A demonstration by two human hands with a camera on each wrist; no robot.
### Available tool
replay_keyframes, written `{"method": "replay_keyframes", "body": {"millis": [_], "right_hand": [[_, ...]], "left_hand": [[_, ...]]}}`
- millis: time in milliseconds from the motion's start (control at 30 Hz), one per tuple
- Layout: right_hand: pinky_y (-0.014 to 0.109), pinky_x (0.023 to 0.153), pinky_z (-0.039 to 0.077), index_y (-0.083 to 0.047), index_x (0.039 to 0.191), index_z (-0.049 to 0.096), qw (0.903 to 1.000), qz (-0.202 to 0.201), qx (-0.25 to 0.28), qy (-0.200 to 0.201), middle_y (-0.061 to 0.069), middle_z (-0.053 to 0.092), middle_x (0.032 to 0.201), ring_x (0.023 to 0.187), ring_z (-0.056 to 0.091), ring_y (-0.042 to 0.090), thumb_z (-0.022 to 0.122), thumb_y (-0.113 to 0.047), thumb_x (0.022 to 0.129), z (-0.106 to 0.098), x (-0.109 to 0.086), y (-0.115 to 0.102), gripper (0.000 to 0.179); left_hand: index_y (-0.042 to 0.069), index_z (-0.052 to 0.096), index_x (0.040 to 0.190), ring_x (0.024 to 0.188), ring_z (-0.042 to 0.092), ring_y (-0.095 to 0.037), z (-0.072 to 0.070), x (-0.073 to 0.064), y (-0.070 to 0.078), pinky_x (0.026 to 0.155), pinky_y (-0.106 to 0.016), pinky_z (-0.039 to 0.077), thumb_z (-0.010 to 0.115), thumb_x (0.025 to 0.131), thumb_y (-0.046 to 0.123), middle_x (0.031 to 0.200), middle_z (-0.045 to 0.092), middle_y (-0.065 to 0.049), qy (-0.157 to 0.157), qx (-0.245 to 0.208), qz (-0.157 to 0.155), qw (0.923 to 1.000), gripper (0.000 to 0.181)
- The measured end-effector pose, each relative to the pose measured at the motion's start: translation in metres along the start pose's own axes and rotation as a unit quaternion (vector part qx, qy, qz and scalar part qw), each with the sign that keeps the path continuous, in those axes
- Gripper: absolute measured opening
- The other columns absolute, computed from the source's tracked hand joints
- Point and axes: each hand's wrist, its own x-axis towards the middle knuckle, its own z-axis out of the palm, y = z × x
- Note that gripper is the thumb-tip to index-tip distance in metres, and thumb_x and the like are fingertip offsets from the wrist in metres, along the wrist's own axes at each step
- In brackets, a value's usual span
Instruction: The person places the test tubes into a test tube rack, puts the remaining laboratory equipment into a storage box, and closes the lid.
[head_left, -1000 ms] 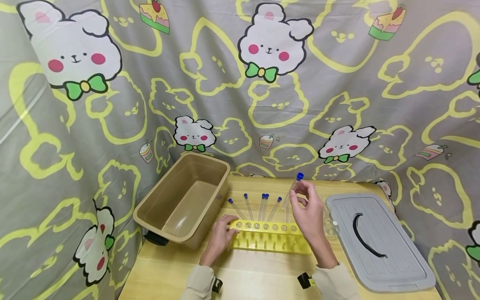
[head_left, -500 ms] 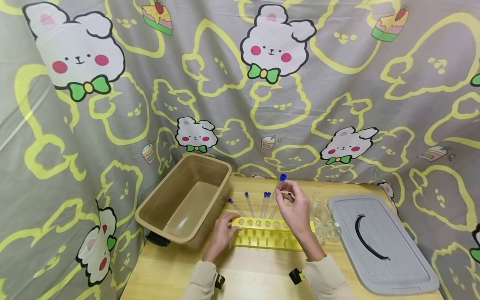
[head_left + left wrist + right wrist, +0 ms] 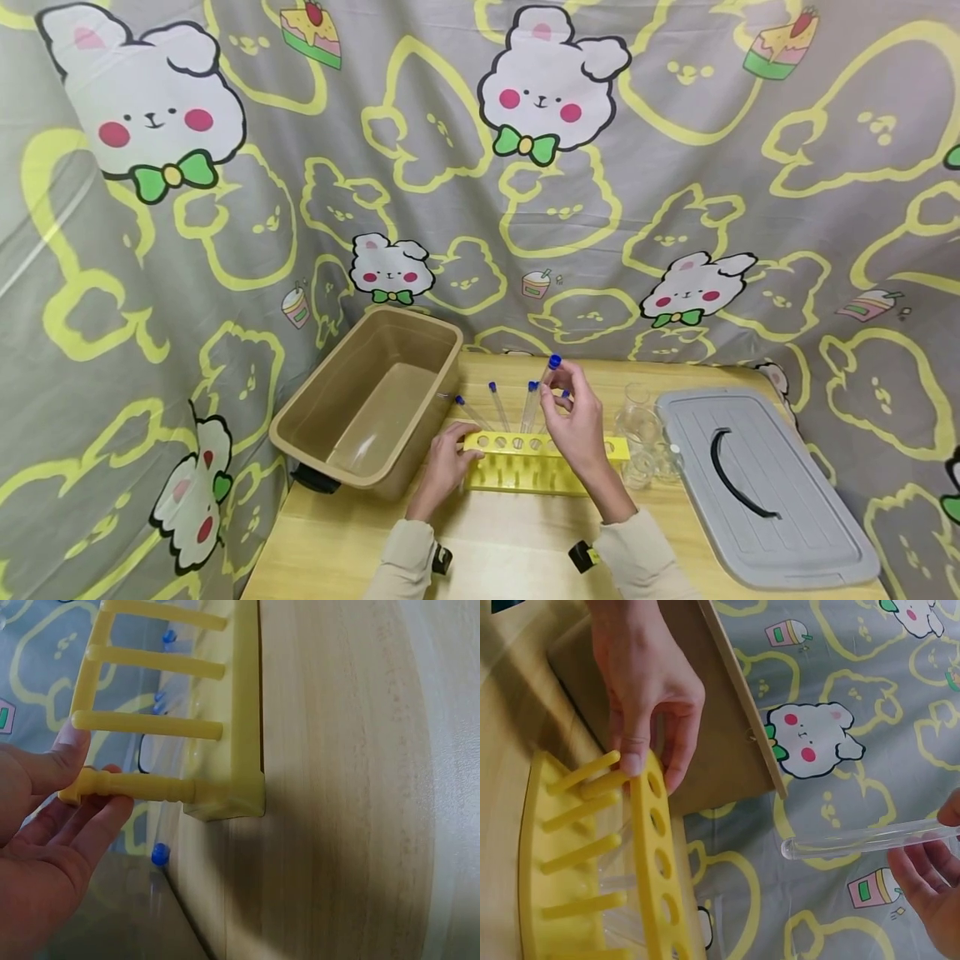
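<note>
My left hand (image 3: 442, 467) grips the left end of the yellow test tube rack (image 3: 517, 477). In the left wrist view its thumb and fingers close round the rack's top bar (image 3: 88, 686) at the end post (image 3: 154, 787). My right hand (image 3: 579, 421) pinches a clear test tube with a blue cap (image 3: 555, 362), tilted above and behind the rack. The right wrist view shows the tube's rounded lower end (image 3: 795, 847) free in the air, apart from the rack holes (image 3: 664, 862). Several more blue-capped test tubes (image 3: 498, 408) lie behind the rack, partly hidden by it and my right hand.
A brown plastic bin (image 3: 360, 417) stands left of the rack, close to my left hand. Clear glassware (image 3: 641, 442) sits to the right, beside a grey lid (image 3: 772, 500) with a black handle. A patterned curtain (image 3: 465, 192) hangs behind the wooden table (image 3: 510, 542).
My right hand has moved left with the test tube, from over the rack's right end towards its middle. My left hand keeps its grip on the rack's left end.
</note>
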Motion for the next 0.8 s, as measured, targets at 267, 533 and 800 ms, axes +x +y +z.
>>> {"method": "replay_keyframes", "body": {"millis": [267, 533, 800], "right_hand": [[0.018, 0.076, 0.057, 0.007, 0.122, 0.06, 0.9998, 0.017, 0.001, 0.01, 0.02, 0.064, 0.098, 0.092, 0.066, 0.037, 0.064, 0.011, 0.095, -0.006, -0.005, 0.008, 0.028], [0.015, 0.079, 0.054, 0.008, 0.12, 0.059, 0.9988, 0.04, -0.021, 0.017, 0.019, 0.063, 0.099, 0.094, 0.064, 0.032, 0.063, 0.01, 0.096, -0.02, -0.012, 0.025, 0.024], [0.011, 0.079, 0.053, 0.002, 0.118, 0.063, 0.997, 0.032, -0.053, 0.045, 0.012, 0.066, 0.101, 0.098, 0.065, 0.026, 0.069, 0.007, 0.093, -0.044, -0.02, 0.068, 0.026]], "left_hand": [[-0.002, 0.072, 0.117, 0.11, 0.068, -0.034, -0.004, 0.0, -0.002, 0.095, -0.04, 0.056, 0.085, 0.076, -0.005, 0.117, 0.071, -0.013, 0.007, -0.002, 0.013, 0.9999, 0.043], [-0.004, 0.07, 0.119, 0.11, 0.067, -0.036, -0.003, -0.002, -0.004, 0.094, -0.041, 0.056, 0.083, 0.078, -0.005, 0.118, 0.071, -0.015, 0.004, -0.002, 0.014, 0.9999, 0.044], [-0.004, 0.07, 0.12, 0.112, 0.066, -0.036, -0.002, -0.001, -0.004, 0.095, -0.042, 0.056, 0.083, 0.079, -0.005, 0.118, 0.071, -0.014, 0.005, -0.007, 0.022, 0.9997, 0.043]]}}
